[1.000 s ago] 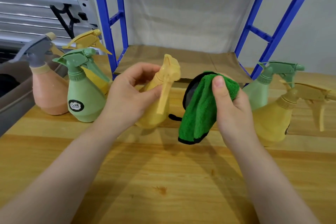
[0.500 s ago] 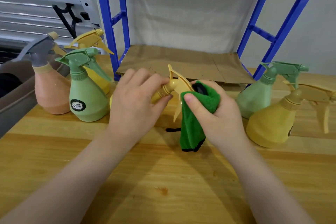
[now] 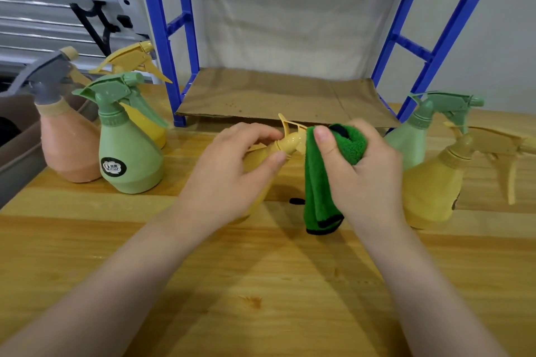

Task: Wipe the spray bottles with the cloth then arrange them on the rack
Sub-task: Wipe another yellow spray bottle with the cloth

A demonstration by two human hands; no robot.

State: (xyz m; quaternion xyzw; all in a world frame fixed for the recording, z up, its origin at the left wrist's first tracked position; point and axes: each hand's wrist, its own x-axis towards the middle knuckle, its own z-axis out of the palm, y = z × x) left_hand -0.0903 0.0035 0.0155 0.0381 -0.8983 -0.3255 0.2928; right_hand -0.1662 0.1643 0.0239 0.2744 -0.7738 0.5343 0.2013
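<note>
My left hand (image 3: 232, 171) grips a yellow spray bottle (image 3: 287, 145) tilted over the wooden table, its body mostly hidden under the palm. My right hand (image 3: 359, 171) holds a green cloth (image 3: 319, 182) wrapped around the bottle's trigger head. The blue rack (image 3: 171, 38) stands behind, its lowest shelf lined with brown paper (image 3: 275, 95) and bare of bottles.
At the left stand a peach bottle (image 3: 66, 151), a green bottle (image 3: 127, 159) and a yellow one (image 3: 145, 122) behind it. On the right are a green bottle (image 3: 412, 142) and a yellow bottle (image 3: 432, 191). A grey bin edge (image 3: 17, 165) runs along the far left.
The yellow bottle has tipped from near upright to lying tilted, head pointing right. My right hand brought the cloth in and closed it over the trigger head.
</note>
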